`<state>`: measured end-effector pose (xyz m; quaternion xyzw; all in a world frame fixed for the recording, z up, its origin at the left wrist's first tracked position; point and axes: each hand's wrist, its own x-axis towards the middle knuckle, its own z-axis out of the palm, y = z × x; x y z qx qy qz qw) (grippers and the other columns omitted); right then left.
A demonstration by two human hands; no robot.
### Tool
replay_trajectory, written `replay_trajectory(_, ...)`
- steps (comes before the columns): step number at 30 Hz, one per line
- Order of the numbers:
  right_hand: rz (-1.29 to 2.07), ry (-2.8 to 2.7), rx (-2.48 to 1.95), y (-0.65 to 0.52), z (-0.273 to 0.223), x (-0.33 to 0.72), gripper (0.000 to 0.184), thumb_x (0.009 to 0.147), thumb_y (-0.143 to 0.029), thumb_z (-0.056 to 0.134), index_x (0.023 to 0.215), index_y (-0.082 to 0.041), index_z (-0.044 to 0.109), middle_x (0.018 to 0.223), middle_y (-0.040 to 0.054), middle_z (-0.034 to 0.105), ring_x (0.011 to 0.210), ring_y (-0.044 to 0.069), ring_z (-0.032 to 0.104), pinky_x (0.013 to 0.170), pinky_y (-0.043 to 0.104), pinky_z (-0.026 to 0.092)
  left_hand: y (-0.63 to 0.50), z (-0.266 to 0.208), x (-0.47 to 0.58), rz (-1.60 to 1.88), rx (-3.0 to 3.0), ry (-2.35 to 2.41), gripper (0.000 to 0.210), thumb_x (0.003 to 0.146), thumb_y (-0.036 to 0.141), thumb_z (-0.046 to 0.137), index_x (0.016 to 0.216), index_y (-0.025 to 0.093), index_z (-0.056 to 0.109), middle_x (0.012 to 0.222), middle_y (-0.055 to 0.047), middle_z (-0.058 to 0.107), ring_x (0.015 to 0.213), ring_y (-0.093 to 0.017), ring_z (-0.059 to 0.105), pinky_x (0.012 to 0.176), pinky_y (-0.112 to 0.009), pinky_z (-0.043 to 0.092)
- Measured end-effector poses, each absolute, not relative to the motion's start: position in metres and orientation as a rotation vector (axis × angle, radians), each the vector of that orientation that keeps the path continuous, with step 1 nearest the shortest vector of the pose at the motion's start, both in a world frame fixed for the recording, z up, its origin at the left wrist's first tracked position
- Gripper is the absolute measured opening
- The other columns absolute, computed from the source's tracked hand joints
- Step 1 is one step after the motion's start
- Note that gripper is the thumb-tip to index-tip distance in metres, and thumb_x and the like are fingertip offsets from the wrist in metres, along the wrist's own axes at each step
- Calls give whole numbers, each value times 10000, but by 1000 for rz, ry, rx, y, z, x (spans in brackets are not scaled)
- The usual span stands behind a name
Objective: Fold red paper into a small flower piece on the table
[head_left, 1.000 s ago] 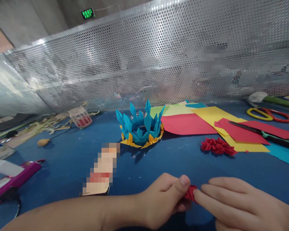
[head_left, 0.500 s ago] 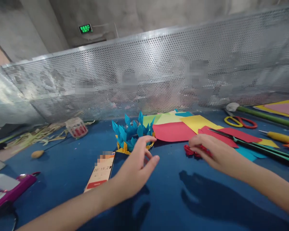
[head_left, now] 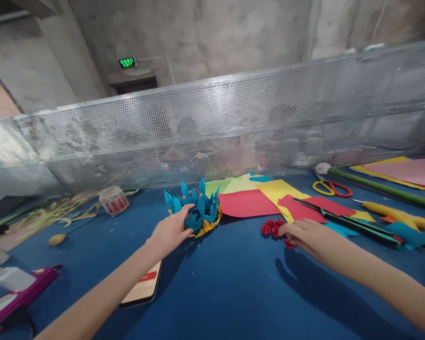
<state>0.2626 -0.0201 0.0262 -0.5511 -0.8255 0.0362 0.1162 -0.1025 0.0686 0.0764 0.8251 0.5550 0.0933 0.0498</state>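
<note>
A blue folded-paper flower (head_left: 201, 208) with pointed petals and a yellow base stands on the blue table. My left hand (head_left: 172, 230) is at its near left side, thumb and index finger apart, with blue paper showing between them. Whether the fingertips touch the petals is hard to tell. Right of the flower lies a small cluster of red folded-paper pieces (head_left: 268, 227). My right hand (head_left: 306, 236) reaches over them from the right, its fingers curled together on a red piece and partly hiding it. A phone (head_left: 145, 288) lies under my left forearm.
Coloured sheets, among them a red sheet (head_left: 250, 203), lie behind the red pieces. At right are black tweezers (head_left: 350, 224), scissors (head_left: 340, 190), a yellow-handled tool (head_left: 393, 215) and a green stick (head_left: 386, 186). A tape roll (head_left: 113, 200) and a purple device (head_left: 24, 293) sit left. A perforated metal panel (head_left: 212, 137) stands behind.
My left hand has moved left and forward to the flower's near side. My right hand stays at the red pieces, more of which now show. The view has tilted up.
</note>
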Motion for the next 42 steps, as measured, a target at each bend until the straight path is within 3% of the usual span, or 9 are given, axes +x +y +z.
replay_trajectory(4,165,-2361,-1622,-21,26,269,269,1039,-315,565,1273,-190,613,1101,62,657,1013,197,642,914,415,549,75,75,-96,197,2550,1722,315,984,358,625,1237,169,628,1120,-71,706,938,-217,699,850,-435,587)
replay_trajectory(10,185,-2158,-1615,1,31,275,393,1010,-440,604,1307,-184,586,1384,112,540,1255,269,542,1065,513,465,44,79,-82,148,2593,1754,242,989,347,623,1142,164,664,1019,-47,722,907,-208,708,833,-415,587)
replay_trajectory(13,249,-2187,-1623,12,28,264,510,992,-469,628,1412,-202,521,1473,126,470,1305,298,509,1080,544,454,12,82,-76,155,2603,1754,150,1003,223,549,1103,188,655,920,-45,760,873,-236,737,767,-359,548)
replay_trajectory(17,300,-2339,-1626,19,25,243,460,975,-450,659,1346,-192,571,1393,114,533,1212,266,567,1024,499,499,-25,81,-71,171,2577,1789,195,985,156,509,1116,204,646,961,-77,797,921,-296,758,708,-325,500)
replay_trajectory(22,254,-2379,-1680,16,24,236,252,987,-357,651,1152,-166,645,1213,82,619,1102,216,607,964,435,530,-49,72,-66,171,2536,1777,224,974,158,539,1129,252,669,1016,-39,811,949,-275,770,718,-302,524)
replay_trajectory(28,314,-2399,-1616,-11,21,250,224,982,-340,654,1116,-160,642,1191,75,618,1080,209,608,952,424,531,-62,57,-51,204,2561,1723,473,994,122,492,1436,277,557,1184,-57,787,1018,-253,765,814,-320,581)
replay_trajectory(35,446,-2438,-1519,-56,22,263,225,985,-342,621,1136,-176,629,1225,77,591,1080,212,587,962,431,509,-67,39,-35,199,2675,1589,696,935,-6,482,1555,305,418,1054,-53,804,935,-252,777,779,-322,611)
replay_trajectory(38,478,-2426,-1526,-73,23,263,303,973,-357,601,1236,-208,617,1310,88,570,1160,236,580,1014,458,493,-67,42,-32,216,2697,1531,679,947,14,470,1566,282,397,1018,-60,804,912,-268,780,785,-367,629)
replay_trajectory(42,424,-2340,-1619,-86,23,268,658,904,-614,662,1464,-303,508,1543,96,424,1392,314,445,1142,527,410,-65,46,-34,227,2700,1454,665,942,26,479,1570,227,390,1048,-81,805,938,-262,781,812,-359,635)
